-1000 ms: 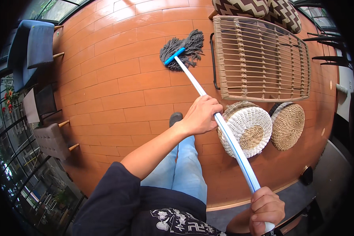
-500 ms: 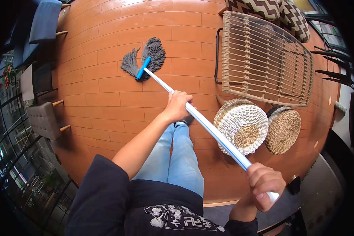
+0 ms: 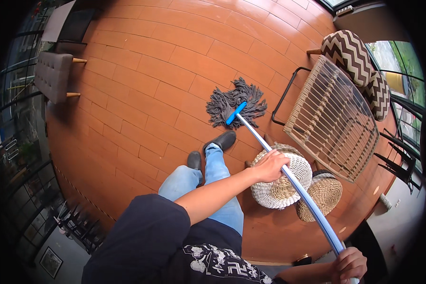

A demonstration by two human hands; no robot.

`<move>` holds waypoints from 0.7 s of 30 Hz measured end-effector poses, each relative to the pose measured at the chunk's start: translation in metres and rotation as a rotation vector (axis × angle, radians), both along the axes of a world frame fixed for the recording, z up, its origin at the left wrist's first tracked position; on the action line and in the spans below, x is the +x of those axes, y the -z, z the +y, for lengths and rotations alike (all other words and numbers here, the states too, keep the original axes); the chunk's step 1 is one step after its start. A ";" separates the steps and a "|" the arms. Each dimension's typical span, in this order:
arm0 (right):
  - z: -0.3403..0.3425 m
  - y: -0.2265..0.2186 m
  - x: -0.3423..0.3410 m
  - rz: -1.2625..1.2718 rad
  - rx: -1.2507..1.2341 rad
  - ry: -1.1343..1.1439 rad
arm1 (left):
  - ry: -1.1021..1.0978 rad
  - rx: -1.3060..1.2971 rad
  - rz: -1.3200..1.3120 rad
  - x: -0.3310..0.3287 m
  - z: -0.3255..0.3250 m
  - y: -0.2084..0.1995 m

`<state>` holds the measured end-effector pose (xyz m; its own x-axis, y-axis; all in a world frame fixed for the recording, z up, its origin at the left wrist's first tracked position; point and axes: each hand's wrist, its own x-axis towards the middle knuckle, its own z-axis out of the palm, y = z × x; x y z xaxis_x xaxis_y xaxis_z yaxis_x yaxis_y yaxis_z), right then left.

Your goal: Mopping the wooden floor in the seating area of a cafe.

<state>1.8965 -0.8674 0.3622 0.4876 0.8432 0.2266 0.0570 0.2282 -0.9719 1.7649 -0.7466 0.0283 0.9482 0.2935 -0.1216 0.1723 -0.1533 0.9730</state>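
We stand on a floor of orange-brown rectangular tiles, laid in staggered rows with pale joints and a faint sheen, and we hold a mop slanting down in front of us. Our left hand has its grip closed around the middle of the pale handle, and our right hand is closed around its upper end at the lower right edge of the view. The grey string head lies spread on the tiles just ahead of our dark shoes, fixed to the handle by a blue clamp. Under the handle, two round woven baskets sit side by side on the floor, the paler one nearer our legs. Just beyond them stands a wicker chair on a dark metal frame, with two zigzag-patterned cushions behind it. Far to the left a grey upholstered bench with wooden legs stands near dark railings that bound the floor.
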 end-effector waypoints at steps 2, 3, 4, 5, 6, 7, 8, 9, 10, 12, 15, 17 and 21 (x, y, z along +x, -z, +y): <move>0.000 0.013 0.010 0.092 0.057 -0.100 | -0.065 0.007 0.016 -0.016 0.007 0.001; -0.001 0.021 0.013 0.145 0.077 -0.155 | -0.075 -0.021 0.058 -0.028 0.014 0.001; -0.001 0.033 0.008 0.155 0.052 -0.004 | -0.105 -0.010 0.092 -0.041 0.019 0.005; -0.001 0.046 0.004 0.191 0.080 -0.018 | -0.145 0.032 0.102 -0.057 0.025 0.010; 0.009 0.059 -0.001 0.226 0.107 -0.030 | -0.183 0.073 0.112 -0.074 0.031 0.015; 0.017 0.071 -0.014 0.263 0.120 0.004 | -0.209 0.091 0.149 -0.092 0.039 0.023; 0.028 0.084 -0.026 0.299 0.107 -0.066 | -0.258 0.145 0.185 -0.111 0.047 0.029; 0.036 0.104 -0.041 0.331 0.129 -0.088 | -0.288 0.137 0.260 -0.139 0.061 0.038; 0.049 0.115 -0.062 0.369 0.121 -0.139 | -0.342 0.200 0.316 -0.165 0.072 0.052; 0.069 0.138 -0.098 0.357 0.076 -0.346 | -0.448 0.384 0.359 -0.220 0.092 0.080; 0.079 0.170 -0.167 0.370 0.025 -0.316 | -0.530 0.407 0.481 -0.294 0.116 0.098; 0.080 0.178 -0.207 0.342 0.058 -0.357 | -0.555 0.419 0.507 -0.333 0.120 0.108; 0.044 0.149 -0.236 0.220 0.029 -0.375 | -0.567 0.420 0.411 -0.346 0.085 0.109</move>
